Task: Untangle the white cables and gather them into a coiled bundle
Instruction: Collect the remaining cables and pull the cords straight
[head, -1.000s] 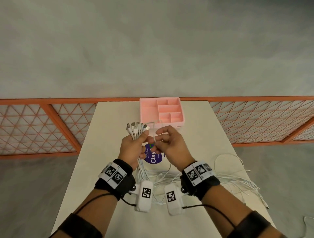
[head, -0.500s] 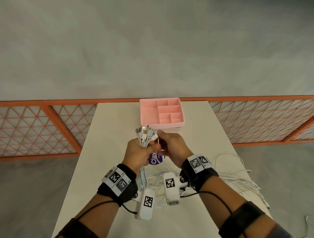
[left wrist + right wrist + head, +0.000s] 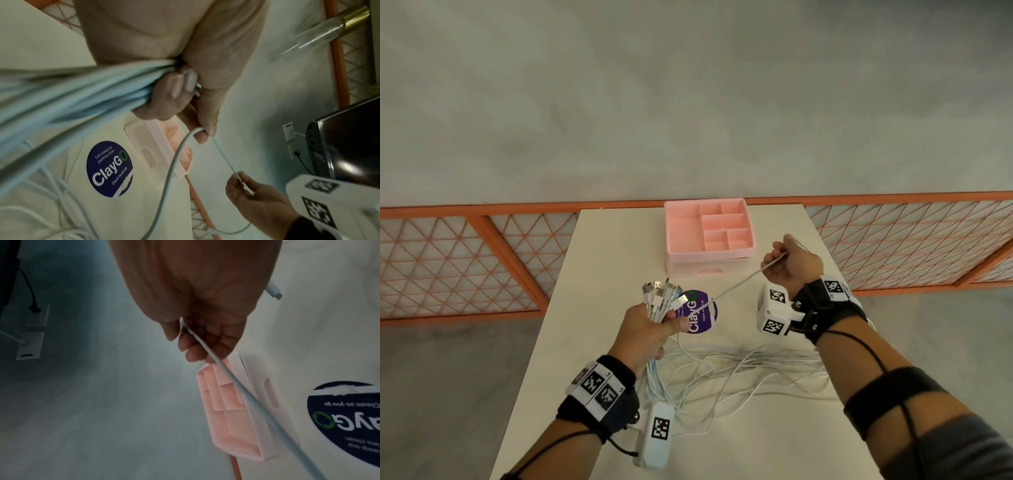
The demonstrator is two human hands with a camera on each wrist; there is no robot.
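Observation:
My left hand grips a bunch of white cables just below their plugs, which fan out above the fist; in the left wrist view the cables pass through the curled fingers. The rest of the cables lie in loose loops on the white table. My right hand is raised at the right, near the pink tray, and pinches a single white cable that runs taut back to the left thumb. That cable crosses the right wrist view between thumb and fingers.
A pink compartment tray stands at the table's far middle. A round purple sticker lies on the table between the hands. An orange lattice fence runs behind the table. Cable loops trail toward the right table edge.
The right hand moved from beside the left hand out to the right and away, drawing one cable taut. The left hand kept its grip on the bunch and shifted slightly left and nearer.

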